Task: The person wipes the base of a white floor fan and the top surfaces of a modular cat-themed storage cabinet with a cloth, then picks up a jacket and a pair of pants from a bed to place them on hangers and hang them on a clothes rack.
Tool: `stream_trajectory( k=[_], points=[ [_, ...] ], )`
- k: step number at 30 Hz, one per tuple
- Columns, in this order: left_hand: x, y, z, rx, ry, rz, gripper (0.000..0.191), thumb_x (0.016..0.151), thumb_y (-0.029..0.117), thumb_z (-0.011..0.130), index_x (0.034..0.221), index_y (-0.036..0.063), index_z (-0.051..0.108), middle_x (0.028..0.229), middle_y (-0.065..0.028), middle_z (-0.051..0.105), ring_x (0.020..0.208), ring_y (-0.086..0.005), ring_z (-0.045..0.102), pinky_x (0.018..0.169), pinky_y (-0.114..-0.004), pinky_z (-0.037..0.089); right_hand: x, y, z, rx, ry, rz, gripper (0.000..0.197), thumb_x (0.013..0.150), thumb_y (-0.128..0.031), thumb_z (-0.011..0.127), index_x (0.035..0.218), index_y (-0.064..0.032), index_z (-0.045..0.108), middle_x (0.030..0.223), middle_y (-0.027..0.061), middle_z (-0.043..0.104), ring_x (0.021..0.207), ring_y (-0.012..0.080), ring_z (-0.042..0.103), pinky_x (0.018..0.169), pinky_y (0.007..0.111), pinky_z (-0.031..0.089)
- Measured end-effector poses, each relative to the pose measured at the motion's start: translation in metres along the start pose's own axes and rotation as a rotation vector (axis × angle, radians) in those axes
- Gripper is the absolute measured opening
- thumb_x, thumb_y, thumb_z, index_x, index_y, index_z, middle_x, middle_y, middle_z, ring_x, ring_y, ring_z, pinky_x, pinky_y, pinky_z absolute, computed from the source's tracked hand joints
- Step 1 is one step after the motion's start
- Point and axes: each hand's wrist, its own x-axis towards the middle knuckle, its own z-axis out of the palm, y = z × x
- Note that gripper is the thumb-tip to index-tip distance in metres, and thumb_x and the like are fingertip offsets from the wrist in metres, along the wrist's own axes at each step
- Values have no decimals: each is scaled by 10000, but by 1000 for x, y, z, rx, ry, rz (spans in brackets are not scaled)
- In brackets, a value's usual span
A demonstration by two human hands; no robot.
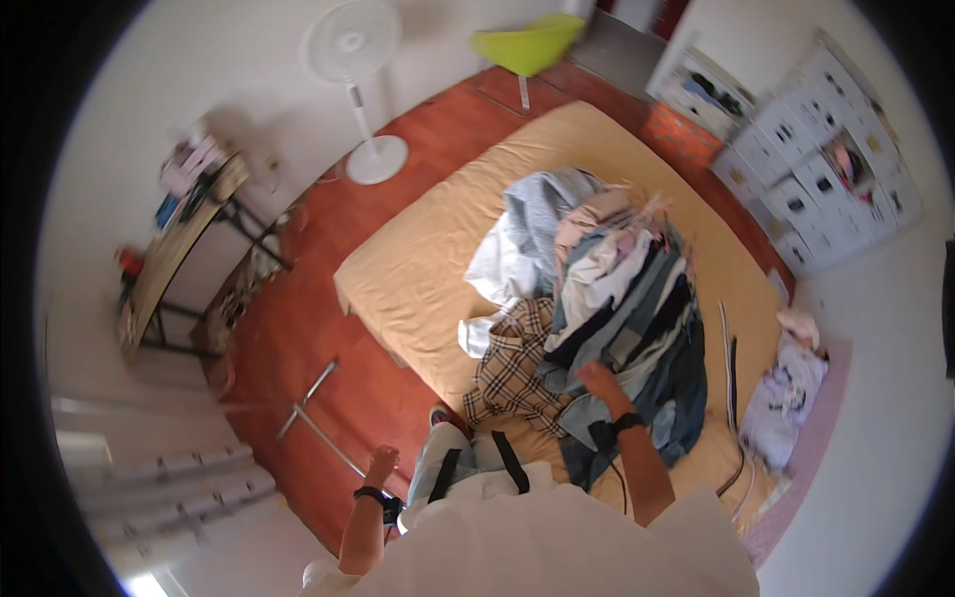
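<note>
A large heap of clothes lies on the bed in front of me, with jeans and other trousers (683,373) along its right side. My right hand (597,380) is over the front part of this heap, close to blue denim; whether its fingers grip any cloth is not clear. A tan plaid shirt (515,358) lies spread just left of that hand. Grey and white garments (537,216) form the heap's far left part. Down by my left side, away from the clothes, my left hand (383,461) hangs with its fingers curled, near a metal stand (328,436).
The bed (418,254) has a yellow-orange sheet. Dark and light straps (733,388) and a printed pillow (783,395) lie at its right edge. Around it stand a white fan (377,158), a green chair (530,45), a desk (179,246) and a white cabinet (813,157).
</note>
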Motion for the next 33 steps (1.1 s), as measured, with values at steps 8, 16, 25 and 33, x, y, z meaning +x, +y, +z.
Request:
stream_trajectory(
  k=[8,16,25,33],
  points=[
    [206,148,48,1160,-398,582,359,828,340,552,917,-2,616,888,-205,650,884,-375,609,777,-441,484,-55,53,124,275,-192,277,388,852,-402,556,1014,-49,545,894,153,614,842,298,575,743,400,444],
    [220,318,205,775,-724,659,271,855,286,559,949,36,610,907,-156,658,866,-327,622,752,-385,481,-40,18,165,437,318,262,450,850,-346,597,1145,-27,480,983,176,609,884,281,600,766,388,466],
    [169,373,341,869,-968,857,220,860,223,530,947,38,611,829,-127,646,778,-281,622,699,-369,478,-25,60,100,484,833,445,522,769,-211,663,1209,-28,450,986,227,520,963,378,505,828,425,421],
    [124,339,352,970,-1069,734,215,885,225,525,996,56,599,861,-129,651,777,-281,627,683,-362,479,40,154,-103,7,1212,283,487,757,-146,637,1194,-10,470,1173,190,477,1109,367,449,925,445,389]
  ],
)
